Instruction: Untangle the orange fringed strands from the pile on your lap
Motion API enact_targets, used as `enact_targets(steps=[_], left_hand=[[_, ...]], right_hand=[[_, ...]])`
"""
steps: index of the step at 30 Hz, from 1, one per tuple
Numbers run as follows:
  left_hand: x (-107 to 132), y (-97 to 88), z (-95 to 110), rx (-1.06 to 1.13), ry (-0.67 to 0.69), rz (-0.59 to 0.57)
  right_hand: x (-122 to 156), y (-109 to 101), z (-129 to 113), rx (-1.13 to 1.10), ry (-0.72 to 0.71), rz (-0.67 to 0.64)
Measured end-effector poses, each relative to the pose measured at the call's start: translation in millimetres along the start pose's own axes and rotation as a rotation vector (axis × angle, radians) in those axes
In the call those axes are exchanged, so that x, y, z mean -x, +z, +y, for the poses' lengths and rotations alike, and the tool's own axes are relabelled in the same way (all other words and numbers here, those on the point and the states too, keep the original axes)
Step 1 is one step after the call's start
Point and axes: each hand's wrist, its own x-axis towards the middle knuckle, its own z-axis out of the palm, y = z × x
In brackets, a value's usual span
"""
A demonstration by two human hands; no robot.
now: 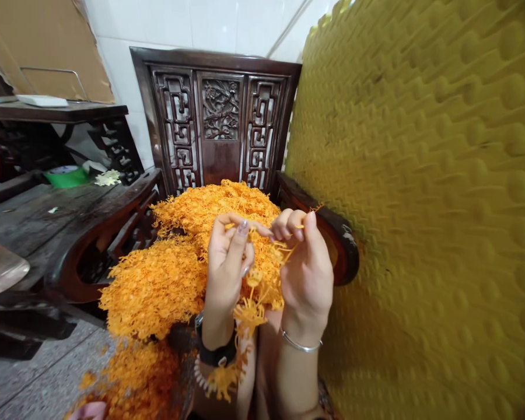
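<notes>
My left hand [228, 256] and my right hand [305, 265] are raised close together over a heap of small orange plastic flower pieces [175, 274]. Both hands pinch one thin orange strand of flower pieces [254, 286], which hangs down between them to my wrists. The fingers of each hand are curled round the strand's top end. My left wrist wears a dark band, my right wrist a thin silver bangle.
The heap lies on the seat of a dark carved wooden chair [221, 116]. A big yellow bumpy foam sheet [437, 204] fills the right side. A dark wooden bench [48, 221] with a green roll stands left. More orange pieces lie on the grey floor [35, 373].
</notes>
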Motion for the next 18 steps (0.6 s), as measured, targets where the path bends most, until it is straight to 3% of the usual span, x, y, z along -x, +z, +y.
enact_targets(steps=[5,8,10,12,14,18], left_hand=[[-0.5,-7.2,-2.2,-0.306,0.09,-0.108],[-0.3,-8.7,-1.9,-0.59,0.156,-0.285],[-0.3,-8.6,-1.1,-0.657,0.154,-0.409],[-0.4,-8.8,-1.5,-0.66,0.135,-0.452],[-0.4,-10.0,-4.0,-0.659,0.129,-0.392],[-0.5,-14.4,-12.1,-0.603,0.17,-0.161]], right_hand=[[-0.9,-4.8,-2.1,-0.004,0.012,-0.007],[-2.9,-6.1,-2.1,-0.055,0.047,-0.028],[-3.9,-6.7,-1.9,-0.089,0.055,-0.015],[-4.4,-7.7,-1.3,-0.092,0.049,-0.015],[-4.1,-8.9,-0.2,-0.034,0.037,-0.036],[-0.4,-12.2,0.0,0.214,0.015,-0.067]])
